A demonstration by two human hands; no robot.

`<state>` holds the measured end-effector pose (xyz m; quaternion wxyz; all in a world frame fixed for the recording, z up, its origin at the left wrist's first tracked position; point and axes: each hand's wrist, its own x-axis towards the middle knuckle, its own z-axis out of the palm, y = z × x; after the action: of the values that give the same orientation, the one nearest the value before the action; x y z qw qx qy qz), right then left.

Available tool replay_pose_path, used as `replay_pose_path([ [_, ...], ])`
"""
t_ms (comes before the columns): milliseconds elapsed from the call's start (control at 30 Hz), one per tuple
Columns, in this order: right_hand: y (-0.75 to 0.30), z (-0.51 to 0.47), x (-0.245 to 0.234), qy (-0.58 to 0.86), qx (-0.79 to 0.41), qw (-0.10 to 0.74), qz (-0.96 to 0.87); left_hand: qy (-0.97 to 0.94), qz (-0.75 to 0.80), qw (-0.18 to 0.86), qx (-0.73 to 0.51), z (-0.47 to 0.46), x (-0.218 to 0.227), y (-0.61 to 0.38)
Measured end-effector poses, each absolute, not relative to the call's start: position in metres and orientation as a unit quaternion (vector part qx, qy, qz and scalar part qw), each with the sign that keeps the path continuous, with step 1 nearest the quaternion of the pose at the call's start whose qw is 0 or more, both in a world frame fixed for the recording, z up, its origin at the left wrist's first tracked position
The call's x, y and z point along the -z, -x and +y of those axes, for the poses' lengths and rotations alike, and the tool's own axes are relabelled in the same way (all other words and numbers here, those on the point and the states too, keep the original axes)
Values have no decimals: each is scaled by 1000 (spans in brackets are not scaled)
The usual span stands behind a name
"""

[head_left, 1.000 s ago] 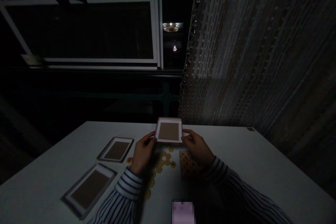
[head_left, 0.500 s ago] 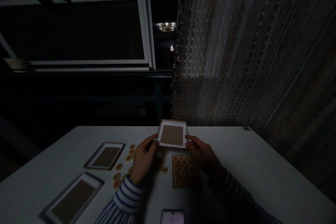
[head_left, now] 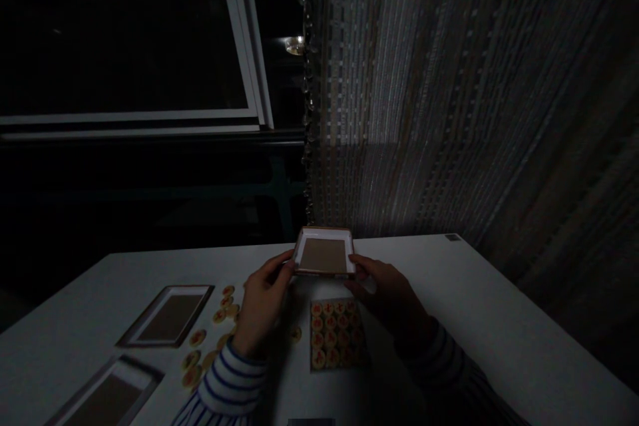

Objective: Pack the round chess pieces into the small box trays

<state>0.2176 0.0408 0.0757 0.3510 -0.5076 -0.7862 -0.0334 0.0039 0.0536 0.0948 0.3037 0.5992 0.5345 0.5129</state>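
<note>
My left hand (head_left: 264, 306) grips the left edge of a shallow box lid (head_left: 323, 255), white inside with a brown panel. My right hand (head_left: 382, 289) pinches its right edge, so the lid hangs tilted over the table, inner side towards me. Just below it sits a square box of Chinese chess pieces (head_left: 337, 334), packed in rows with red characters facing up. A single loose piece (head_left: 296, 334) lies left of that box. Several more loose pieces (head_left: 198, 337) are scattered beside my left forearm, which partly covers them.
On the left of the white table (head_left: 449, 319) lie two more shallow lids or trays, a farther one (head_left: 170, 316) and a nearer one (head_left: 107, 393) cut by the frame. A beaded curtain (head_left: 399, 93) hangs behind the table, next to a window frame (head_left: 239, 46). The room is dim.
My view has turned to the right, so the table's contents appear farther left. Both hands keep hold of the lid, which is tipped slightly more, its near outer side now showing.
</note>
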Motion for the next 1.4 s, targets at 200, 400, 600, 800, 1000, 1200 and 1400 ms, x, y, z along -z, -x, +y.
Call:
replay_pose_path([
  [200,-222,40,-79,507,68,346,-787,-627,519,297,-499,60,-94,-2],
  [400,-222,36,-83,505,67,334,-794,-664,506,281,-474,59,-93,5],
  [600,-220,33,-86,509,-9,334,-793,-718,487,247,-432,60,-91,16],
  [800,-222,35,-97,492,-124,328,-797,-743,472,226,-417,64,-92,23],
  [1000,-223,43,-104,474,-165,314,-805,-718,487,267,-419,65,-91,25],
  [1200,-221,44,-97,491,-180,295,-800,-718,477,291,-416,65,-90,25],
  [1400,-220,47,-87,478,-219,324,-787,-710,478,312,-411,66,-89,26],
])
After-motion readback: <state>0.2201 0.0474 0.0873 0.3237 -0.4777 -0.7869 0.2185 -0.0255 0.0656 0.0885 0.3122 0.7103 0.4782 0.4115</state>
